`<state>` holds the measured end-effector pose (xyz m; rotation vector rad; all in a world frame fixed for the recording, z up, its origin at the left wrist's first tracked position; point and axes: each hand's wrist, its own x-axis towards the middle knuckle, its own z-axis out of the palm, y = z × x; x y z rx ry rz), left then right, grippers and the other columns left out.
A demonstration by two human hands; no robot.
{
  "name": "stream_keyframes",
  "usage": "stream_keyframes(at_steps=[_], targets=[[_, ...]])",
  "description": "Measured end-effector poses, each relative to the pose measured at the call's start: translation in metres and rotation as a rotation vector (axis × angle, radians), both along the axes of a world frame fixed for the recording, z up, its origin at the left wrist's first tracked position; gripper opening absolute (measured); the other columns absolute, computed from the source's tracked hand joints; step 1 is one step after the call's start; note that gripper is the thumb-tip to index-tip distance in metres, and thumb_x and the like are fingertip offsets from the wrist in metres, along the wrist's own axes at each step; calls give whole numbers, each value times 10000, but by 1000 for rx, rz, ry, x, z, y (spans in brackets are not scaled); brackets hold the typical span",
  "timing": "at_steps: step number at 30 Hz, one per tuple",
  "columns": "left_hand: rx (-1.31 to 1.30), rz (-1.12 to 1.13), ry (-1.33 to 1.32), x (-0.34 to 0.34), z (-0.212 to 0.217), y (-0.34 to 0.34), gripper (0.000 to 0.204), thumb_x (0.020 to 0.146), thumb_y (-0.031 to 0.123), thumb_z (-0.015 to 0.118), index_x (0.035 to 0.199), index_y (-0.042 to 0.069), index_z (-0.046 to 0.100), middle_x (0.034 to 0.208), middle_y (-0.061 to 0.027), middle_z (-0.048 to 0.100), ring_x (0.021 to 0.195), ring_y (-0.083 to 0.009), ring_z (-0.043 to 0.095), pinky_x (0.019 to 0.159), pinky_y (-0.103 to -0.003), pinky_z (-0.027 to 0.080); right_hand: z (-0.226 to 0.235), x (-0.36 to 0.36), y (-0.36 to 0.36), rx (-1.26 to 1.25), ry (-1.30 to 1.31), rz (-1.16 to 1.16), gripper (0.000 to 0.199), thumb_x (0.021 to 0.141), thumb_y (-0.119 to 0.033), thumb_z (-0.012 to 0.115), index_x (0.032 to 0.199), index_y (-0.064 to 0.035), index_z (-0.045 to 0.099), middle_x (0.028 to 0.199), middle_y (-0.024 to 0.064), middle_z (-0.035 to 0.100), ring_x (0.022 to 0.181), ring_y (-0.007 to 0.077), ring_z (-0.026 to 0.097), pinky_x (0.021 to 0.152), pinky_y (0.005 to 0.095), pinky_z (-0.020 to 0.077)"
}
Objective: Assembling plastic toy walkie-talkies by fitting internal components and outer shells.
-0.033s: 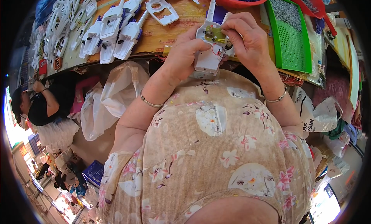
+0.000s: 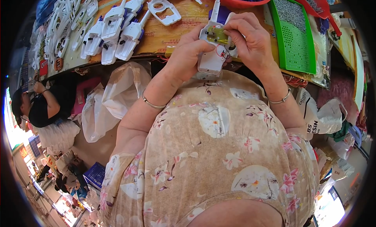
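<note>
While I scan from the left, I see a person in black seated low at the far left, then a row of white plastic housings lying on the wooden worktop. My left hand has its grip closed around the lower part of a white plastic housing, held just above the near edge of the worktop. My right hand pinches its small green circuit board. Right of that lies a green perforated tray
</note>
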<state>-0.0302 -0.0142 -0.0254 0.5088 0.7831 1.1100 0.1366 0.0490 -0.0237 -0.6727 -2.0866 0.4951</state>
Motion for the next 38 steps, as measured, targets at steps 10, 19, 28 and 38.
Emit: stream_keyframes(at_steps=[10,19,28,38], targets=[[66,64,134,5,3,-4,389,773,24,480,1160,0,506,980,-65,593,828,-129,588,708,-260,490,1,-4,-6,278,-142,-136,170,687,4,659,834,-32,581,839,84,568,783,269,542,691,353,423],[34,101,199,4,2,0,296,758,22,455,1017,-8,596,838,-47,615,678,-92,565,618,-223,463,0,-4,-8,421,-157,-122,225,631,21,653,832,-43,575,829,64,542,784,258,536,689,362,409],[15,98,102,4,8,-1,333,758,-6,438,1059,-22,579,901,-71,616,727,-121,592,664,-257,496,0,-6,-9,442,-167,-140,229,622,32,647,823,-41,564,824,62,535,777,250,529,684,352,404],[55,98,236,-1,-3,-2,344,760,19,502,1096,-10,572,930,-72,621,751,-112,593,700,-246,500,3,-4,-16,343,-279,-164,217,661,10,652,843,-31,542,856,80,534,793,263,517,702,374,401]])
